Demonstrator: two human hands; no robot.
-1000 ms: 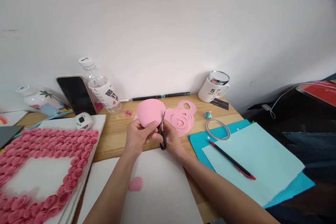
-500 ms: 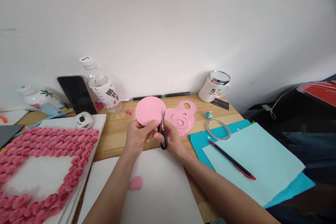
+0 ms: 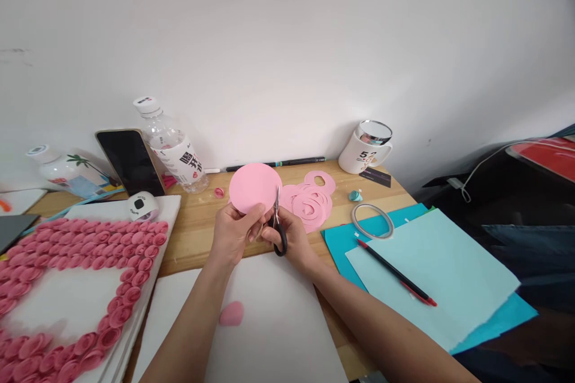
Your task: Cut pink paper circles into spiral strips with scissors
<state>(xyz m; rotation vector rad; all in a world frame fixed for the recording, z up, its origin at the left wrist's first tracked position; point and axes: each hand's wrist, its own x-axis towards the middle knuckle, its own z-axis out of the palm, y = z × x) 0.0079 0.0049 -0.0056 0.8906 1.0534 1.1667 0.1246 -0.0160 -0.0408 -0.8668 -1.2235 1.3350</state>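
Pink paper disc (image 3: 255,187) has tipped up to face me more vs. 1 sec ago, & the scissors (image 3: 276,210) now point straighter to the far side. My L grip (image 3: 230,232) has the disc's near edge pinched btwn thumb & fingers; R grip (image 3: 290,236) is wrapped round the scissors' black handles, blades at the disc's R edge. Can't tell if they're biting paper. Both grips are over the bench (image 3: 193,239), by the far edge of a white sheet (image 3: 274,311) w/ a pink scrap (image 3: 232,313) on it. Pile of pink rings (image 3: 321,209) is just R of the scissors. Far L: bottle (image 3: 179,158) nr a phone (image 3: 131,161); near L: board w/ pink paper roses (image 3: 90,245). R side: pen (image 3: 395,272) on pale blue paper (image 3: 444,275), mug (image 3: 354,152) at far R.
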